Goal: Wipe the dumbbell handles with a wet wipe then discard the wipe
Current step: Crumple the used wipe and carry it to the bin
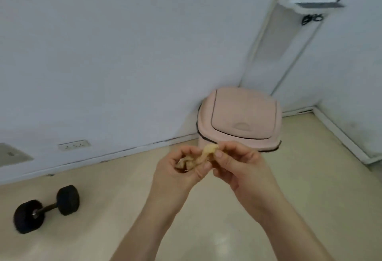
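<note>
Two bare hands meet over a pale, glossy floor, sharing one crumpled, yellowed wet wipe (198,158). The left hand (182,169) cups the bunched bulk of it in curled fingers; the right hand (235,163) pinches the twisted upper end between thumb and fingertips. The wipe hangs in the air just in front of the one pink bin (239,118), whose swing lid sits closed and whose body stands in the corner where two white walls meet. One black dumbbell (46,209) lies on the floor (124,198) well to the left, two dark round heads joined by a dark handle, near the wall. One white socket strip (74,145) is set low on that wall (124,43), above the skirting. A white shelf bracket (316,2) juts out high at upper right.
</note>
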The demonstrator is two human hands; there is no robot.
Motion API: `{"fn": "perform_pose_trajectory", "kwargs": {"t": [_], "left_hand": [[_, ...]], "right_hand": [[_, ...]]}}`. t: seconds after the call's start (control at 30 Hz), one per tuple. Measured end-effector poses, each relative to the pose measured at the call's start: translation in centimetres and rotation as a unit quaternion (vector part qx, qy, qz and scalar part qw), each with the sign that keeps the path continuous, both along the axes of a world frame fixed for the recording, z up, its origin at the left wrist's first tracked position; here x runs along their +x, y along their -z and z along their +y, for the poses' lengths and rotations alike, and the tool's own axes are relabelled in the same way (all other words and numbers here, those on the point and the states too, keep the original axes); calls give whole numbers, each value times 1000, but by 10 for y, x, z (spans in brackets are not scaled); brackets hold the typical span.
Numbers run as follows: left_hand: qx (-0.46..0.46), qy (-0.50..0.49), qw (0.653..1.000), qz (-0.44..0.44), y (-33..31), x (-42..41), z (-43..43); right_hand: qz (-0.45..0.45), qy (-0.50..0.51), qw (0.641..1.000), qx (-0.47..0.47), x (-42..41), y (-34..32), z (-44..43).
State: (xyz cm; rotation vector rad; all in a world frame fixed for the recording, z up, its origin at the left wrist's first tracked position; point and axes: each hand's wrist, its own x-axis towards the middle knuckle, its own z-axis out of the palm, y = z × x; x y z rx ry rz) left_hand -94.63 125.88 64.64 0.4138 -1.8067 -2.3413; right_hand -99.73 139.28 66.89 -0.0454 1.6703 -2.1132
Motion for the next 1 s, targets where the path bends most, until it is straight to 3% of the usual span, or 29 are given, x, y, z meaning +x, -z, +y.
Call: {"fn": "perform_pose_trajectory", "kwargs": {"t": [0.1, 0.2, 0.3, 0.47, 0.57, 0.67, 0.73, 0.9, 1.0], "left_hand": [[-64, 10, 997, -31, 4, -29, 73], [-123, 4, 991, -53, 16, -66, 115], [-86, 74, 992, -59, 28, -109, 140], [-55, 151, 980, -116, 82, -226, 159], [-164, 165, 963, -135, 128, -284, 149], [-296, 192, 917, -187, 219, -380, 135], [-337, 219, 885, -235, 267, -429, 128], [-366, 265, 849, -275, 338, -489, 123], [-347, 275, 853, -278, 354, -504, 121]], "right_hand": [[-21, 86, 996, -4, -15, 4, 67], [-49, 64, 997, -4, -37, 17, 111], [-74, 58, 995, 24, -71, 39, 137], [-117, 180, 976, 47, -181, 106, 163], [-135, 226, 963, 58, -227, 137, 165], [-181, 271, 942, 78, -310, 200, 167], [-217, 291, 927, 93, -353, 239, 166], [-225, 206, 940, 152, -417, 306, 148], [-172, 44, 946, 272, -432, 338, 134]]}}
